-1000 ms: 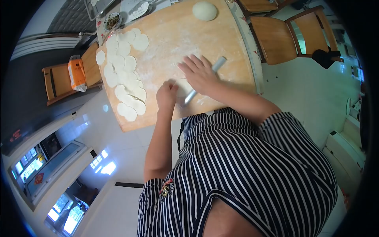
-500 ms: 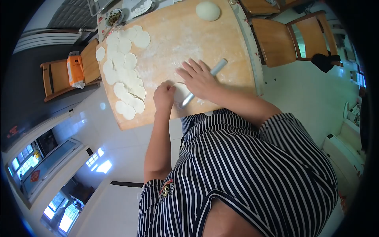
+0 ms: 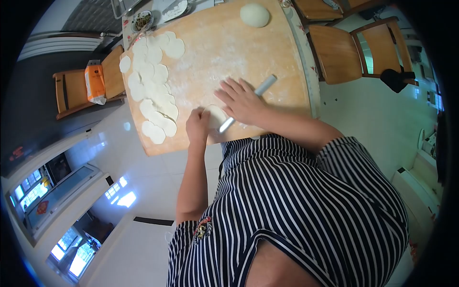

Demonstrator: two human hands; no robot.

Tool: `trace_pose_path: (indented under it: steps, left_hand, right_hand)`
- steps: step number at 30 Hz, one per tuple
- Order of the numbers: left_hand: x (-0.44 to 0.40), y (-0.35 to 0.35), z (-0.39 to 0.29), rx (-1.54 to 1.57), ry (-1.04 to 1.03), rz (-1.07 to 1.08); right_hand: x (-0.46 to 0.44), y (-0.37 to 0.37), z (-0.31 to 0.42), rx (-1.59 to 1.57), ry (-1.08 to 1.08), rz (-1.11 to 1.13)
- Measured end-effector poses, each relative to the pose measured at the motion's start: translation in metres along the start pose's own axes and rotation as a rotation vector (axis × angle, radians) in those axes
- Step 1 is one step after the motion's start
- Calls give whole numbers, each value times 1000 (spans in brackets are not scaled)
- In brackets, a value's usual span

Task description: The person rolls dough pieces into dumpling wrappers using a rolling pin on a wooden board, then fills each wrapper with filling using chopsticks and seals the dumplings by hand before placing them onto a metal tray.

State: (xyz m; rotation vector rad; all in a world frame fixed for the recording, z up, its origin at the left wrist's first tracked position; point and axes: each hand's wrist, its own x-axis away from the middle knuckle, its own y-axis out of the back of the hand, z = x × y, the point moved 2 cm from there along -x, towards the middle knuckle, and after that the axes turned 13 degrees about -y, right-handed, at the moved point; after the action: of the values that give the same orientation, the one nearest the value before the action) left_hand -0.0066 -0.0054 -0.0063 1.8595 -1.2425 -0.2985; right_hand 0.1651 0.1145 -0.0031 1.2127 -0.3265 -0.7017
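A small round dough wrapper [image 3: 216,116] lies near the front edge of the floured wooden board [image 3: 210,52]. My left hand [image 3: 197,125] pinches its left edge between thumb and fingers. My right hand [image 3: 241,101] lies spread over a pale rolling pin [image 3: 266,85], palm on its middle, fingers apart and pointing up-left. The pin lies diagonally, its lower end beside the wrapper. Many thin, overlapping dough rounds [image 3: 154,81] cover the board's left side. A smooth ball of dough [image 3: 255,15] sits at the far right of the board.
Beyond the far left corner stand a bowl of dark filling [image 3: 143,20], a dish with white contents [image 3: 176,9] and a metal tray [image 3: 125,6]. An orange package [image 3: 95,83] rests on a chair at the left. More wooden chairs [image 3: 335,53] stand at the right.
The view has shifted slightly. The wrapper's visible part differs a little between my hands, and my left hand is slightly lower. My right hand stays on the rolling pin.
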Motion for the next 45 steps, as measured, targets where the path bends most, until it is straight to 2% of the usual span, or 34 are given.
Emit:
trace_pose_path:
  steps: [1, 3, 4, 5, 7, 8, 10, 11, 13, 14, 16, 17, 19, 21, 23, 25, 27, 28, 29, 30, 31, 32, 33, 34, 35, 37, 38, 39, 41, 42, 43, 45]
  left_hand:
    - [8, -2, 10, 1, -2, -2]
    - [24, -4, 27, 635, 381, -2]
    - [29, 2, 24, 746, 514, 167]
    - [27, 4, 24, 741, 518, 168]
    - [8, 8, 23, 37, 214, 321]
    - [2, 6, 21, 35, 217, 317]
    - [-7, 0, 11, -199, -127, 160]
    - [-6, -1, 12, -199, -126, 159]
    - [-3, -3, 17, -216, -282, 127]
    - [2, -2, 18, -217, -286, 123]
    - [26, 8, 19, 141, 92, -81]
    - [34, 10, 23, 145, 90, -88]
    - [41, 19, 33, 331, 122, -297]
    - [42, 28, 32, 360, 53, -378]
    - [45, 43, 25, 384, -9, -458]
    - [49, 64, 14, 460, 38, -476]
    - [50, 73, 19, 552, 12, -525]
    - [53, 82, 8, 783, 5, -651]
    - [57, 92, -1, 1013, -3, -773]
    - [60, 103, -10, 1146, -5, -820]
    - [62, 112, -15, 1144, -5, -841]
    - [64, 120, -15, 1380, 7, -849]
    - [67, 125, -12, 1618, 14, -849]
    - [69, 131, -1, 1708, -22, -853]
    - [73, 138, 11, 1711, -23, -868]
    - [78, 151, 29, 1886, -31, -947]
    - [83, 158, 43, 1935, -55, -927]
    - [88, 167, 52, 1945, -51, -934]
    - [95, 186, 71, 2191, -190, -837]
    - [97, 195, 80, 2190, -161, -889]
    - [100, 202, 94, 2206, -156, -895]
    - [108, 221, 127, 2192, -172, -932]
  right_hand:
    - [10, 5, -3, 2, 1, -3]
    - [29, 9, -5, 38, 27, 101]
    - [34, 9, -4, 51, 38, 156]
    - [30, 5, -2, 45, 36, 158]
    - [2, -4, 6, 78, 45, 27]
    - [-9, -10, 12, 74, 50, 25]
    - [-29, -22, 20, 23, -1, -11]
    - [-33, -25, 21, -2, -27, -31]
    - [-10, -16, 15, 28, -4, 2]
    - [7, -13, 10, 49, 104, 59]
    - [32, -1, 0, 19, 270, 181]
    - [41, 6, -6, -33, 327, 247]
    - [48, 16, -24, -75, 362, 238]
    - [48, 27, -37, -117, 404, 224]
    - [44, 36, -48, -210, 210, 445]
    - [31, 28, -50, -165, 231, 412]
    - [9, 25, -61, -109, 23, 175]
    - [-7, 19, -67, -80, -70, 125]
    - [-21, 15, -73, -81, -50, 122]
    - [-38, 17, -79, -90, -201, -8]
    - [-53, 19, -84, -101, -351, -135]
    - [-68, 15, -86, -106, -334, -130]
    - [-81, 14, -93, -86, -412, -133]
    - [-87, 13, -97, -63, -490, -135]
    - [-89, 11, -97, -62, -476, -133]
    - [-96, 13, -88, 82, -469, -171]
    - [-93, 13, -75, 109, -416, -265]
    - [-92, 18, -57, 118, -408, -262]
    - [-87, 19, -13, -66, -316, -198]
    - [-82, 8, 2, -179, -308, -1]
    - [-78, 3, 25, -164, -303, 5]
    - [-73, -14, 73, 26, -394, 216]
